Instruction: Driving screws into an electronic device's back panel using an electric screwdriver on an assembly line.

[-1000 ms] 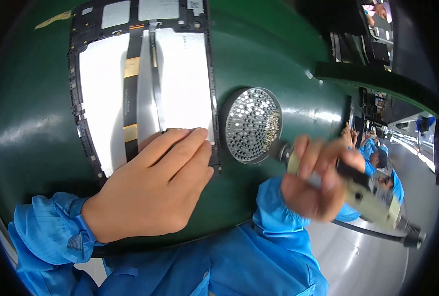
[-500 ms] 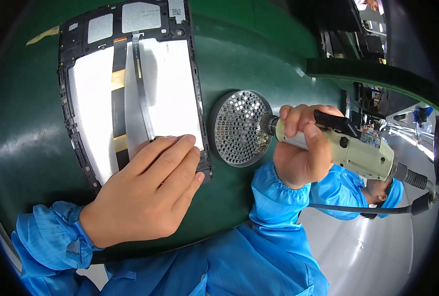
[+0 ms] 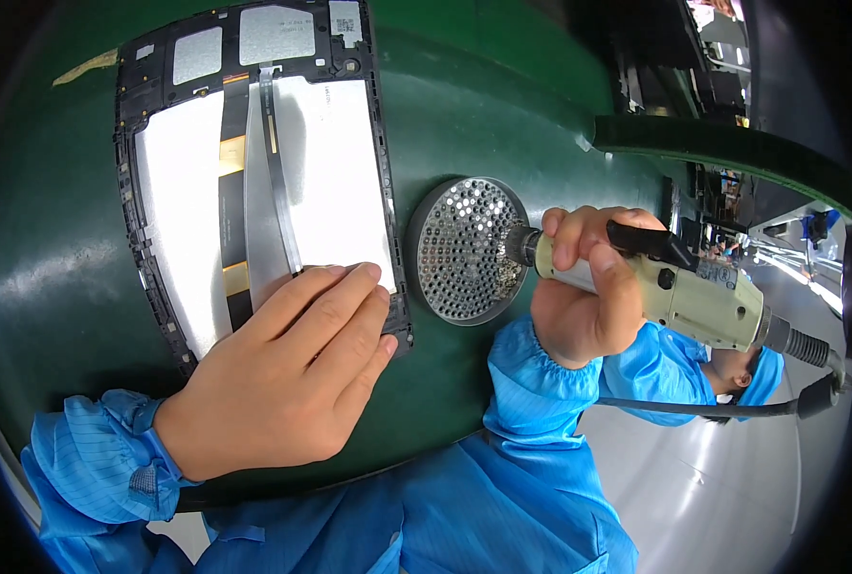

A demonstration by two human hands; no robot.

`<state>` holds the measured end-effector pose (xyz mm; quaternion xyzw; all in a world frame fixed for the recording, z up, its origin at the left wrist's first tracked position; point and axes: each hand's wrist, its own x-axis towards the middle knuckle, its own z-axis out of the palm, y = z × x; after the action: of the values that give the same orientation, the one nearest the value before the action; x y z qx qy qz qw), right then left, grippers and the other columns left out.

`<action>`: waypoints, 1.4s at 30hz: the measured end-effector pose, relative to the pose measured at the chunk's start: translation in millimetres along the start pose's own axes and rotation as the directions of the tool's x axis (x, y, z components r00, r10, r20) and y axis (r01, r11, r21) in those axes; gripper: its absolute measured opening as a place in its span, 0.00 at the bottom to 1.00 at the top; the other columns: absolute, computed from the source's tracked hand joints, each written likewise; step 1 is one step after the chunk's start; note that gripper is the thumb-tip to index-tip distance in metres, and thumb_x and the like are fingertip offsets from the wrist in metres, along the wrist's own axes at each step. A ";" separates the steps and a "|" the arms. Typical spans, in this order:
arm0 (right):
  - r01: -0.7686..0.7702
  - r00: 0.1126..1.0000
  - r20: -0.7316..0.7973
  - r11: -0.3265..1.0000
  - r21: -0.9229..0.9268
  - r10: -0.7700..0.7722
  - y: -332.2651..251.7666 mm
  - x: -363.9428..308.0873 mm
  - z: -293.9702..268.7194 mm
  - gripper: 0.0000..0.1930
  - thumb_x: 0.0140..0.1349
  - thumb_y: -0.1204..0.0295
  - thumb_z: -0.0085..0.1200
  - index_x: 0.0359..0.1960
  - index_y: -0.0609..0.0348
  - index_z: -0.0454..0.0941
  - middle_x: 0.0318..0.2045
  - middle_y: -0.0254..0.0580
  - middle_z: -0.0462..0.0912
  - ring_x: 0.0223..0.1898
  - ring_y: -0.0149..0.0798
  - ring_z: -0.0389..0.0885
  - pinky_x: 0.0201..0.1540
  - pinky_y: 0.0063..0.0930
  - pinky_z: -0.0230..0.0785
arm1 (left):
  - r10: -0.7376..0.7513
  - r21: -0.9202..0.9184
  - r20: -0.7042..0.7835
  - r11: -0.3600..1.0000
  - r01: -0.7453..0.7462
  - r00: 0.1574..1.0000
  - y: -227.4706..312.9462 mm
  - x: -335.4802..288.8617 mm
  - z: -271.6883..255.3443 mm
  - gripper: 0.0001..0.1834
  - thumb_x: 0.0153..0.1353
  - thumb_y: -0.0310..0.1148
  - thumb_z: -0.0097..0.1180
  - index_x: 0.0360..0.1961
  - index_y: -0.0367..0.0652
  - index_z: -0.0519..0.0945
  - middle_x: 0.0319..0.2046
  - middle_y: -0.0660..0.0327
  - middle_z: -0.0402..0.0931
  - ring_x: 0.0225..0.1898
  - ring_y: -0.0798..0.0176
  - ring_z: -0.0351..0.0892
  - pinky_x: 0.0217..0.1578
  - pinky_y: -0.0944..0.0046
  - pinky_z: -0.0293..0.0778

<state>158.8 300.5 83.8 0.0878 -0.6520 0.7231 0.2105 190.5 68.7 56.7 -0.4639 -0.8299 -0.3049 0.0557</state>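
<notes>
An electric screwdriver rests across our right hand, fingers curled closed around its body, nose at the edge of a round dish. Our left hand, fingers outstretched together, lies on a black-framed white panel, gripping nothing we can see.

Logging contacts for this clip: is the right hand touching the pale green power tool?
Touching. The head view shows the right hand wrapped around the power tool, fingers curled over its body.
</notes>
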 end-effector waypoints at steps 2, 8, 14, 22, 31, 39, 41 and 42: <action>-0.008 1.000 -0.005 1.000 0.010 0.008 0.7 0.2 0.8 0.16 0.51 0.81 0.50 0.43 0.65 0.68 0.23 0.50 0.75 0.23 0.39 0.74 0.35 0.40 0.70 | 0.000 0.003 0.001 1.000 0.000 1.000 -0.5 -0.5 -1.0 0.11 0.49 0.27 0.60 0.36 0.37 0.82 0.44 0.45 0.77 0.51 0.45 0.74 0.55 0.48 0.68; 0.004 1.000 0.010 1.000 0.019 -0.004 2.2 -0.3 2.2 0.16 0.51 0.81 0.50 0.44 0.65 0.68 0.23 0.49 0.74 0.22 0.38 0.73 0.34 0.40 0.69 | -0.008 0.000 -0.007 1.000 0.008 1.000 0.2 -1.2 -0.7 0.11 0.49 0.27 0.60 0.36 0.36 0.82 0.44 0.45 0.76 0.51 0.45 0.74 0.55 0.48 0.68; 0.021 0.999 -0.036 0.999 0.036 -0.019 -11.3 -5.1 -2.4 0.18 0.52 0.77 0.54 0.46 0.65 0.68 0.24 0.43 0.73 0.23 0.38 0.73 0.35 0.41 0.67 | -0.008 0.009 -0.001 1.000 0.008 1.000 1.6 -4.3 -5.6 0.12 0.48 0.27 0.60 0.37 0.36 0.82 0.45 0.44 0.76 0.52 0.45 0.73 0.55 0.48 0.68; -0.047 0.968 0.250 0.996 0.069 0.028 -50.5 -37.5 33.3 0.17 0.51 0.78 0.58 0.44 0.56 0.69 0.24 0.39 0.71 0.20 0.35 0.72 0.27 0.36 0.67 | -0.040 -0.056 -0.040 0.998 0.038 0.998 -4.6 -15.6 -5.4 0.09 0.49 0.26 0.61 0.34 0.37 0.82 0.45 0.45 0.76 0.51 0.45 0.74 0.55 0.48 0.69; -0.091 0.942 0.333 0.988 0.127 0.044 -45.3 -56.0 65.8 0.15 0.46 0.83 0.58 0.37 0.64 0.69 0.21 0.43 0.73 0.19 0.38 0.74 0.24 0.36 0.69 | -0.049 -0.115 -0.136 0.993 0.033 0.990 -7.6 -20.6 -5.4 0.07 0.48 0.24 0.63 0.28 0.32 0.81 0.42 0.44 0.76 0.49 0.45 0.75 0.52 0.48 0.72; -0.098 0.892 0.446 0.994 0.041 0.070 -38.8 -53.4 69.8 0.15 0.52 0.79 0.54 0.40 0.56 0.65 0.23 0.37 0.70 0.18 0.32 0.70 0.25 0.32 0.66 | -0.048 -0.083 -0.124 0.996 0.037 0.991 -7.5 -22.2 -7.8 0.06 0.48 0.24 0.62 0.27 0.32 0.81 0.40 0.45 0.76 0.49 0.44 0.76 0.52 0.47 0.72; -0.100 0.886 0.459 0.994 0.035 0.073 -38.4 -53.7 70.4 0.15 0.51 0.79 0.54 0.40 0.56 0.64 0.23 0.37 0.70 0.18 0.31 0.70 0.25 0.32 0.65 | -0.036 -0.072 -0.103 0.997 0.029 0.994 -8.5 -22.3 -9.7 0.06 0.48 0.25 0.62 0.27 0.32 0.81 0.41 0.46 0.76 0.49 0.45 0.75 0.53 0.47 0.71; -0.099 0.882 0.466 0.995 0.025 0.076 -38.7 -54.0 70.0 0.15 0.51 0.79 0.53 0.40 0.56 0.64 0.23 0.36 0.70 0.18 0.31 0.70 0.25 0.32 0.65 | -0.037 -0.071 -0.103 0.997 0.029 0.994 -8.6 -22.1 -9.7 0.06 0.48 0.25 0.62 0.27 0.32 0.81 0.41 0.46 0.76 0.49 0.45 0.75 0.53 0.47 0.71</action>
<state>213.0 224.1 106.5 0.2338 -0.6692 0.7052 0.0136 194.3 43.8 52.4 -0.4352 -0.8223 -0.3584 0.0776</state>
